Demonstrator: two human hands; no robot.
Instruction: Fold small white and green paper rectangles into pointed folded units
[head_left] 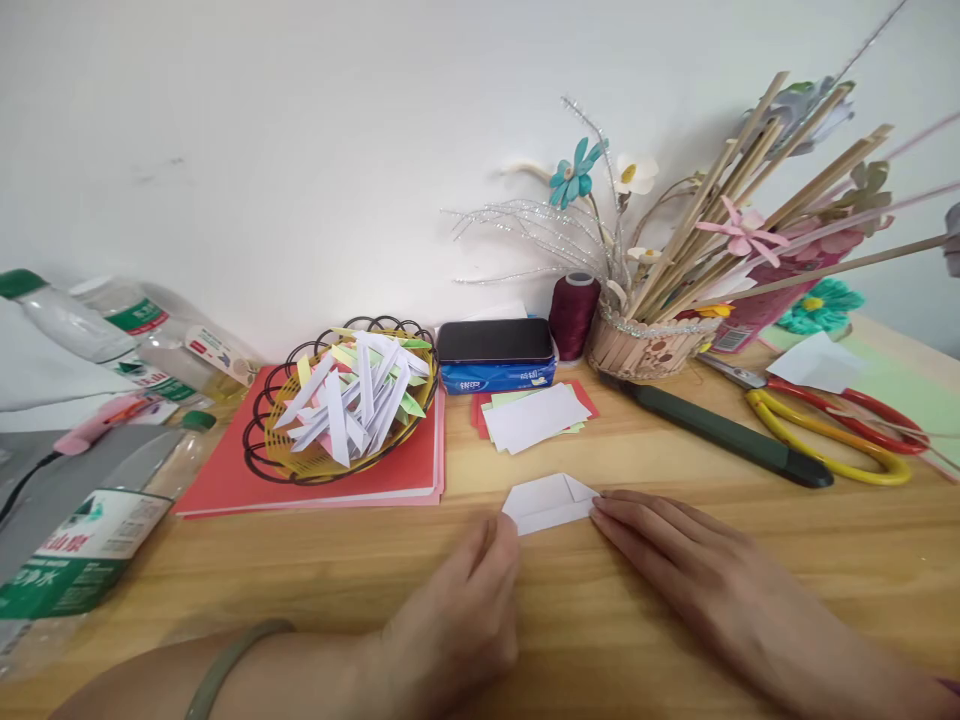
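Observation:
A small folded white paper [551,503] lies at the middle of the wooden table, its top corners slanting and a folded band along its lower edge. My left hand [469,600] is closed, pinching the paper's lower left corner between thumb and fingers. At the right corner, my right hand [697,560] has its fingers pressed together on the paper; its thumb is mostly hidden. Just behind is a stack of white, green and red paper slips [536,415]. Further left, a yellow basket [274,455] holds many folded paper strips [360,390] in several colours.
Red paper sheets [217,460] lie under the basket. Plastic bottles [97,540] lie at left. A phone [495,340] rests on a blue packet [499,376] beside a maroon thread spool [574,315]. Rightward are a flower holder [637,345], a dark green cutter [727,435] and scissors [825,440].

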